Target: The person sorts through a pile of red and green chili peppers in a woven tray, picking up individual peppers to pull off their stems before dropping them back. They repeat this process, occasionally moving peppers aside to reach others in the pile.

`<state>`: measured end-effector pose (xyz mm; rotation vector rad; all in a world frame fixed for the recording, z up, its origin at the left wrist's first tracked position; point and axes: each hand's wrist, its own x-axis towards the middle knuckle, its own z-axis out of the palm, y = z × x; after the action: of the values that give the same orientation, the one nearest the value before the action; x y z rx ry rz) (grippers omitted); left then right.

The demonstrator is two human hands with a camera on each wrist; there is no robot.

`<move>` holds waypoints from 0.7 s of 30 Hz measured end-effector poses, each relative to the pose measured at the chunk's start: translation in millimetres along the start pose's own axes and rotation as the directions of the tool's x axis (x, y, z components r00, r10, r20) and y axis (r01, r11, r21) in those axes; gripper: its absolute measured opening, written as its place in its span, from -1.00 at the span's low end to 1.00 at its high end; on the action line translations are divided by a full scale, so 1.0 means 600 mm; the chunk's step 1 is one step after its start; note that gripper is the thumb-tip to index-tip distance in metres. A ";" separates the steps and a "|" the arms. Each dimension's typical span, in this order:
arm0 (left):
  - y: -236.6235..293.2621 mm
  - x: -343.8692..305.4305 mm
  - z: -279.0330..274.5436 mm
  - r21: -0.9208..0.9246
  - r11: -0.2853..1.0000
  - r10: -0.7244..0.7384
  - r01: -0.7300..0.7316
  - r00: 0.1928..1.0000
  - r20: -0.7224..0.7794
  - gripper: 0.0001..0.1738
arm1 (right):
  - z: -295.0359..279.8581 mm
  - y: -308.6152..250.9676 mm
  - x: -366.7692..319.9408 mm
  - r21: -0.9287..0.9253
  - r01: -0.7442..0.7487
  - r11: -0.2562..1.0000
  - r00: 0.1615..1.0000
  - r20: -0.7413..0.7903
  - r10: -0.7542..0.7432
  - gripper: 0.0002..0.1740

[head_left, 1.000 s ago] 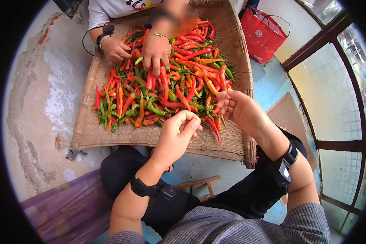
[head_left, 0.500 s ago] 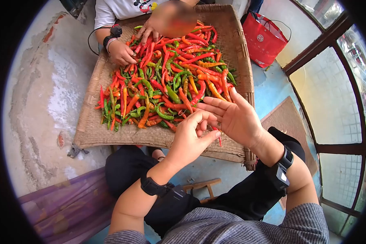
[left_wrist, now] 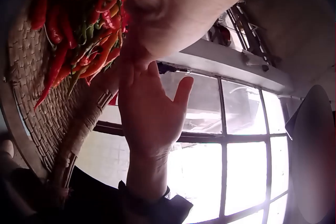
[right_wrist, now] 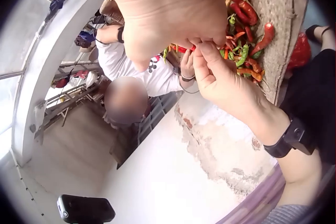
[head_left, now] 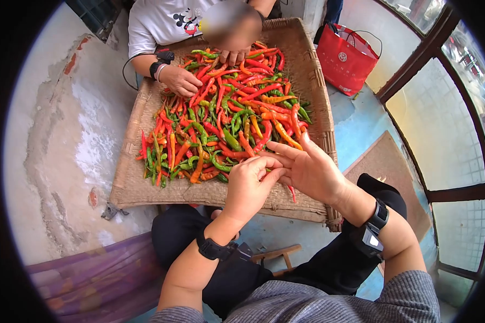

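Observation:
Over the near right part of a woven tray (head_left: 132, 196), the left hand (head_left: 248, 185) pinches fingers of the right hand with its thumb and forefinger. The right hand (head_left: 318, 172) is palm up, its thumb spread and its fingers extended towards the left hand. Red, orange and green chili peppers (head_left: 231, 140) lie heaped in the tray beyond both hands. In the right wrist view the left hand (right_wrist: 226, 82) meets the right hand's fingertips; whether something small is between them cannot be told. The left wrist view shows the right palm (left_wrist: 152, 113) with its thumb apart.
Across the tray another person's hands (head_left: 182, 81) are among the peppers. A red bag (head_left: 347, 62) stands on the blue floor at the right, near framed windows (head_left: 455, 145). A wooden stool (head_left: 280, 257) is below, and purple cloth (head_left: 102, 274) hangs at the lower left.
The two hands, apart one second ago, have come together, and the right hand's fingers have straightened. The other person's hands have shifted among the peppers.

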<state>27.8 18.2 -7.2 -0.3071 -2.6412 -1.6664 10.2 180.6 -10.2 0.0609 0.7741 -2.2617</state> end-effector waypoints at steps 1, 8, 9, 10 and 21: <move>0.004 0.002 -0.004 0.054 0.997 -0.062 0.059 0.996 0.062 -0.90 | -0.001 0.000 -0.002 -0.057 -0.003 0.998 0.999 0.033 0.005 -0.05; -0.029 0.018 -0.020 -0.471 0.869 -0.143 0.153 0.988 0.056 -0.96 | 0.005 -0.027 0.028 0.124 0.006 0.992 0.993 0.117 -0.020 0.11; -0.016 0.020 -0.025 -0.689 0.680 -0.273 0.250 0.959 0.079 -0.96 | 0.008 -0.031 0.033 0.198 0.029 0.980 0.992 0.114 -0.053 0.07; -0.007 0.021 -0.031 -0.852 0.425 -0.385 0.307 0.913 0.137 -0.97 | 0.012 -0.033 0.038 0.271 0.049 0.961 0.991 0.108 -0.081 0.05; -0.017 0.038 -0.025 -0.771 0.568 -0.292 0.288 0.946 0.138 -0.58 | 0.014 -0.020 0.089 0.229 0.071 0.971 0.984 0.142 -0.105 0.09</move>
<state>2.1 4.1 -7.4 0.1762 -1.8146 -2.8625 -35.2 148.9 -11.4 -0.0432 0.4471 -2.3975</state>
